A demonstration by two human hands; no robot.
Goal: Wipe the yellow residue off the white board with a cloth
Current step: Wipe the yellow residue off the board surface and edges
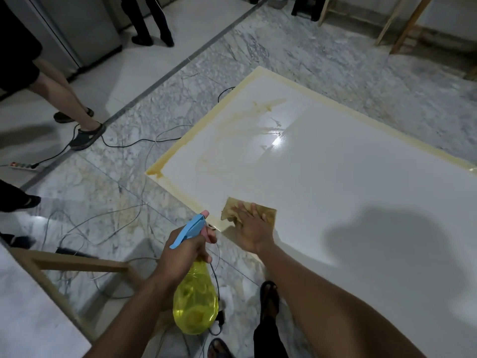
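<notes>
A large white board (335, 177) lies flat, with a yellow band along its edges and yellow smears (247, 117) near its far left corner. A stained brownish cloth (229, 211) rests on the board by its near left edge. My right hand (251, 229) lies flat on the cloth, fingers spread, pressing it down. Just left of the board's edge, my left hand (184, 250) grips a yellow spray bottle (195, 303) by its neck; the blue and pink spray head (192, 228) points up toward the board.
Marble floor surrounds the board, with cables (124, 143) and a power strip (23, 166) to the left. Other people's legs (74, 109) stand at the far left. A wooden frame (77, 264) is near my left; wooden legs (402, 29) stand at the back right. My feet (269, 298) are below.
</notes>
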